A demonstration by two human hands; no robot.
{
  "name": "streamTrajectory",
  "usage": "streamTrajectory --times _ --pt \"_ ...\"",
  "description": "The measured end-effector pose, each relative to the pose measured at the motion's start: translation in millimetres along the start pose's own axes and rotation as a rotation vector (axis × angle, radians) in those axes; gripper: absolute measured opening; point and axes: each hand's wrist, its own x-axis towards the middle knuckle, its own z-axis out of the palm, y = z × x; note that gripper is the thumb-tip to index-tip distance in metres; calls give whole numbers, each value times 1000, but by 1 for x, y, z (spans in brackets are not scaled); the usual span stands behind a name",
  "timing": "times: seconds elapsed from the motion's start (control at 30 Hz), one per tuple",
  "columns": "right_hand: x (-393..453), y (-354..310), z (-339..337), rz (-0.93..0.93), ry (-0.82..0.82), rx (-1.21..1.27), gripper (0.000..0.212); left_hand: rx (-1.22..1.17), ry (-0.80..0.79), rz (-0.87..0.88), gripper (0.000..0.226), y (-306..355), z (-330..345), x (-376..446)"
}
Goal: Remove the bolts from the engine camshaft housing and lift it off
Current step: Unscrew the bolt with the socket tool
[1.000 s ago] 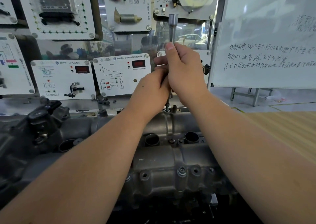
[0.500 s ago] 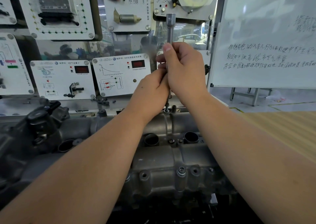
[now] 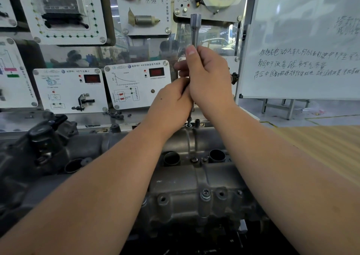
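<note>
The camshaft housing (image 3: 185, 182), a dull grey cast-metal block with rounded ribs and a rough, oily skin, lies across the lower middle of the view, from about 9 o'clock to 4 o'clock. Two dark round bores open in its top face, and a bright washer-headed bolt (image 3: 206, 194) sits in one of the raised bosses along its near edge at 6 o'clock.

Both hands meet just above the housing's far edge, near 12 o'clock of the block. The right hand (image 3: 209, 79) is curled round the slim steel shaft of a long socket driver (image 3: 195, 29), thumb pointing up along it; the tool stands upright, its smooth hexagonal socket end rising clear above the fist. The left hand (image 3: 171, 103) sits just below and touching the right, fingers curled in toward the same shaft; how firmly it grips is hidden behind the right hand. Under both fists the thin lower end of the tool reaches down to a far bolt (image 3: 188, 122) at the housing's rim.

At 2 o'clock stands a glossy whiteboard (image 3: 303, 40) with handwriting. White display panels (image 3: 138, 85) with small sensors hang at 10 to 12 o'clock.
</note>
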Motion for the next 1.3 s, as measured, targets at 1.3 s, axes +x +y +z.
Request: streamTrajectory --times 1.3 --pt "-3 0 4 34 -29 80 17 51 20 -2 10 -3 -4 4"
